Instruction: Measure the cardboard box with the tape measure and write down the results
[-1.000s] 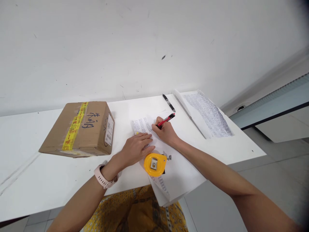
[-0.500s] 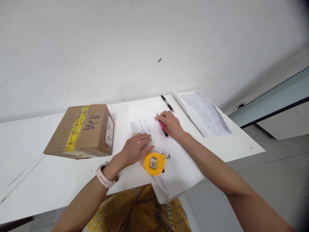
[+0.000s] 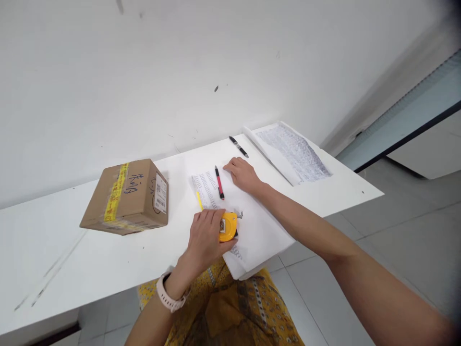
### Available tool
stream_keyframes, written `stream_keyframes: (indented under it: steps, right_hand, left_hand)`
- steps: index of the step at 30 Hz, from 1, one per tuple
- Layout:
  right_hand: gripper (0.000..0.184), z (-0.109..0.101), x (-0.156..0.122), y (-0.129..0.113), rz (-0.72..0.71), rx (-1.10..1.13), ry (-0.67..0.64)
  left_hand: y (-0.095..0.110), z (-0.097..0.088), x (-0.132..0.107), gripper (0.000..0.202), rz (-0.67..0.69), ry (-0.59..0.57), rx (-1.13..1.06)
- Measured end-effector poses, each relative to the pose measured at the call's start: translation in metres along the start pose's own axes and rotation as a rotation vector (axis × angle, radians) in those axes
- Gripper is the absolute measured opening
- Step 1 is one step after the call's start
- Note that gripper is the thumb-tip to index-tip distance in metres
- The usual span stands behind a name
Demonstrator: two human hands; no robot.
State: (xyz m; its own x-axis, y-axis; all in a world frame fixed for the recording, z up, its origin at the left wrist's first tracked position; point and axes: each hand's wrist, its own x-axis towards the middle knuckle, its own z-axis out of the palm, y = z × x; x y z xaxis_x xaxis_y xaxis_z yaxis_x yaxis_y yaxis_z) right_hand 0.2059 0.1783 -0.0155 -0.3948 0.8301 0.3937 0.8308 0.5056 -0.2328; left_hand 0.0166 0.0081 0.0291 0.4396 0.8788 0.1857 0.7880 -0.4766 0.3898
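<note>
Head view, left hand: the left hand (image 3: 205, 238) has its grip closed over the yellow tape measure (image 3: 228, 227), fingers curled across the top and thumb on the near side. A pale watch (image 3: 167, 298) sits on that wrist.
Head view, right hand: the right hand (image 3: 242, 174) lies open and empty, palm down on the printed sheet (image 3: 256, 226), holding nothing.
Tape measure: it rests on the sheet near the front edge of the worktop (image 3: 72, 250), with its metal hook pointing right, away from the hand.
Red pen: the red pen (image 3: 219, 182) lies loose on the sheet, just left of the right hand's fingertips and not touching them.
Change: 1 second ago the right hand held this pen with its tip on the sheet, and the left hand lay flat on the paper beside the tape measure. The pen has now been put down and the left hand has moved onto the tape measure.
Meaning: judging from this, the writing has paused and the work has passed to the tape measure.
Around: 1 cardboard box (image 3: 127, 196) with yellow tape stands left of the sheet, apart from both hands. A black pen (image 3: 238, 146) lies near the back edge. A 2nd printed sheaf (image 3: 293, 153) sits by the far right corner. A yellow marker (image 3: 199, 200) lies on the sheet's left part.
</note>
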Motion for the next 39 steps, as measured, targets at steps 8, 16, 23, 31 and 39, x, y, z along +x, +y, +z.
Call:
stream_keyframes:
  steps: [8,16,23,31,39]
  right_hand:
    - [0.035,-0.041,0.001,-0.037,0.081,0.289,-0.174]
    - [0.039,-0.121,-0.021,-0.183,-0.186,1.037,-0.677]
    - [0.023,-0.116,0.0,-0.229,-0.238,0.987,-0.628]
    - [0.022,-0.115,0.12,-0.243,0.014,0.877,-0.283]
    - [0.019,-0.043,0.163,-0.243,0.156,0.883,-0.282]
  left_hand:
    - [0.021,-0.059,-0.042,0.039,-0.386,0.332,-0.671]
    - [0.01,-0.08,-0.099,0.039,-0.428,0.487,-0.731]
    - [0.004,-0.099,-0.139,0.032,-0.533,0.479,-0.846]
    - [-0.011,-0.138,-0.18,0.057,-0.619,0.353,-1.289]
    - [-0.021,-0.164,-0.169,0.044,-0.711,0.352,-1.417]
